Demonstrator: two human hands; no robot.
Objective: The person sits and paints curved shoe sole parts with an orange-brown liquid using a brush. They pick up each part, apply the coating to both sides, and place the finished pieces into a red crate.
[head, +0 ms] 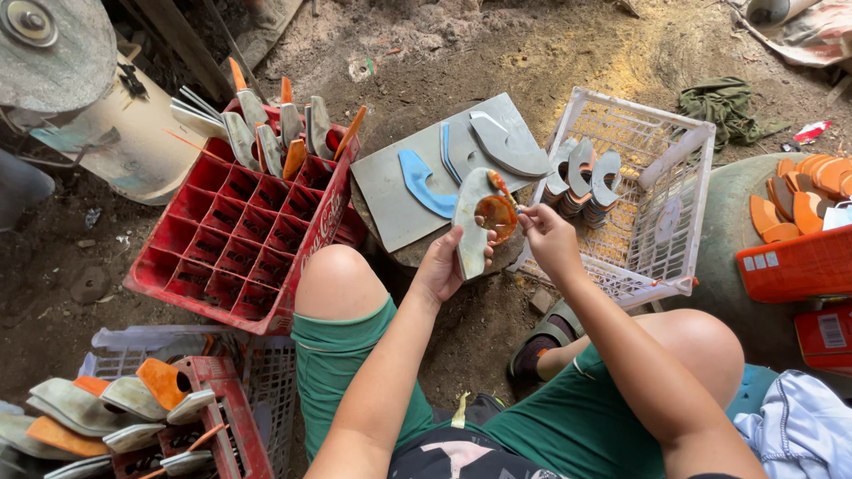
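Observation:
My left hand holds a curved grey sole piece upright over my knees. An orange-brown glue patch covers part of its face. My right hand pinches a thin brush whose tip rests on that patch. Just beyond lies a grey board carrying a blue curved piece and grey sole pieces.
A red divided crate at the left holds several grey and orange pieces in its far cells. A white plastic basket at the right holds stacked pieces. More pieces lie at bottom left and on an orange crate.

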